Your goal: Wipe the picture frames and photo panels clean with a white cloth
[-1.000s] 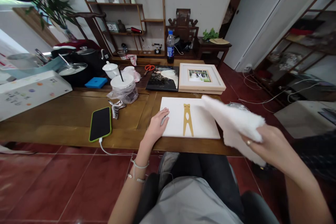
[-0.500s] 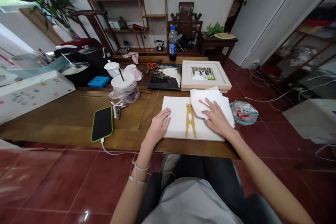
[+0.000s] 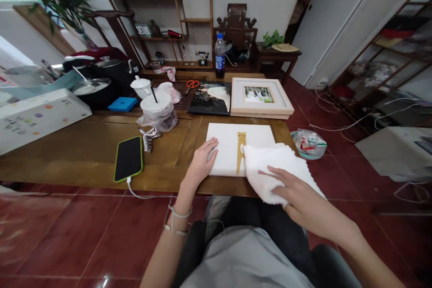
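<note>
A white board [image 3: 222,150] with a flat gold shape [image 3: 240,144], narrow at the top with two legs, lies near the table's front edge. My left hand [image 3: 203,158] rests on the board's left edge, fingers stretched out and holding nothing. Under my right hand [image 3: 300,195] is a white cloth [image 3: 270,162] with a scalloped edge, gripped by the fingers. The cloth covers the board's lower right part and one leg of the gold shape, and hangs over the front edge.
Behind the board lie a framed photo [image 3: 261,110] and a dark picture [image 3: 205,105]. Leftward are a bagged cup [image 3: 157,112], a charging phone [image 3: 128,159] and a white box [image 3: 40,119]. A cola bottle [image 3: 220,56] and scissors [image 3: 192,84] are at the back.
My right hand has drawn the cloth from the board's upper right down toward me, past the front edge. My left hand stays on the board's left edge.
</note>
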The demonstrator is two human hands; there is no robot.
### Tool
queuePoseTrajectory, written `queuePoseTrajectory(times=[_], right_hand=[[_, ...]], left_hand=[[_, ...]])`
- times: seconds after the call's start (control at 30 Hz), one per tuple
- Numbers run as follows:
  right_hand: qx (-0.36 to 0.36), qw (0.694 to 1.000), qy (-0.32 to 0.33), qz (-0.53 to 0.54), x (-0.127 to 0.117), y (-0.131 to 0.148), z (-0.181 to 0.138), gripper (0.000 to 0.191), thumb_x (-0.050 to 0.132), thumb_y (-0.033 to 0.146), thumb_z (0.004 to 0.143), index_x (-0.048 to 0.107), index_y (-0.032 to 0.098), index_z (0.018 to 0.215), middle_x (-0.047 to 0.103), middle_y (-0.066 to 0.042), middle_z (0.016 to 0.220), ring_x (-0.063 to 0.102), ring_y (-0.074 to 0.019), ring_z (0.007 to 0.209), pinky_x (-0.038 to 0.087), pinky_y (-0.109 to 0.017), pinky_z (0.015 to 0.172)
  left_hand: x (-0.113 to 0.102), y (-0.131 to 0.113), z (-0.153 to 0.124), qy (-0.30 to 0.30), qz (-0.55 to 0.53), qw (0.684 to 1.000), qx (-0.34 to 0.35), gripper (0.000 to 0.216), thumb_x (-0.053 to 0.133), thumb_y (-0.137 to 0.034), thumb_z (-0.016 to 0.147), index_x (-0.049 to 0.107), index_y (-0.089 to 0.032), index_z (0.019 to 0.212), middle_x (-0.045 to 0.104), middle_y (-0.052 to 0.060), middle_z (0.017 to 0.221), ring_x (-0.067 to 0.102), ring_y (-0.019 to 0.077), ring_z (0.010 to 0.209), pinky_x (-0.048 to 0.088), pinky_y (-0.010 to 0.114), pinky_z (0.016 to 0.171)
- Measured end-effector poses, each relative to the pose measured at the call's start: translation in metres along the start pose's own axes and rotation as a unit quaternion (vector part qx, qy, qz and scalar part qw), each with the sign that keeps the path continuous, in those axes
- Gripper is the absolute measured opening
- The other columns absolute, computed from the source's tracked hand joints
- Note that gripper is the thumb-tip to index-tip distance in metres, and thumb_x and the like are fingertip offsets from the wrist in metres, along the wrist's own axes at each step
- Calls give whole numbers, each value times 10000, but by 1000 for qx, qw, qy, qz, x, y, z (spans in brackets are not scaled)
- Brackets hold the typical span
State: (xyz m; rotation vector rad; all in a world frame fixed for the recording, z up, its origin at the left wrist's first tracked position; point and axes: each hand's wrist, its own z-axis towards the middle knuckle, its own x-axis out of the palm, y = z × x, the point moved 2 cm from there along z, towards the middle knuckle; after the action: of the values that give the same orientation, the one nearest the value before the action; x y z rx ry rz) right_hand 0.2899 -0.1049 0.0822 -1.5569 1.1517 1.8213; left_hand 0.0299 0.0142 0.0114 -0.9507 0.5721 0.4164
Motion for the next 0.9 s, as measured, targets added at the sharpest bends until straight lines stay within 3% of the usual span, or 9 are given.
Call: queuePoseTrajectory(times=[0.23,0.4,0.57,0.73,0.9], right_hand=[[-24,994,-102,23,8,-40,36,392,421,23,640,634,153,942,391,-157,1446,273,-254,1374,303,-509,1092],[-12,993,-115,-20,12,-70,79,367,466,62,694,622,119,1021,429,-190,1413,260,-280,1376,235,-532,1112],[42,987,-145,-50,14,-91,112,358,448,122,785,598,122,1110,502,-178,1356,327,-276,1348,269,-535,1093],[42,986,-150,-64,16,-83,107,409,434,96,753,596,127,1127,517,-167,1344,376,-287,1318,282,-551,1083],[-3,990,-128,-59,19,-49,64,380,438,50,677,619,119,1004,491,-200,1358,378,-282,1318,262,-533,1103]], left_hand=[[0,0,0,1,0,1000,4,273,476,-210,883,629,-145,1100,630,135,1218,550,237,1201,419,442,1054],[0,1,0,2,3,1000,5,271,475,-210,883,628,-147,1097,631,134,1216,551,236,1200,420,444,1053],[-1,0,0,3,2,1000,4,273,472,-206,883,628,-146,1099,632,133,1213,550,232,1201,424,441,1051],[-1,0,0,-2,0,1000,5,270,471,-210,884,629,-159,1096,636,121,1211,552,233,1198,429,447,1046],[0,1,0,1,-3,1000,4,274,473,-216,884,629,-153,1100,630,128,1218,552,238,1199,424,447,1049]])
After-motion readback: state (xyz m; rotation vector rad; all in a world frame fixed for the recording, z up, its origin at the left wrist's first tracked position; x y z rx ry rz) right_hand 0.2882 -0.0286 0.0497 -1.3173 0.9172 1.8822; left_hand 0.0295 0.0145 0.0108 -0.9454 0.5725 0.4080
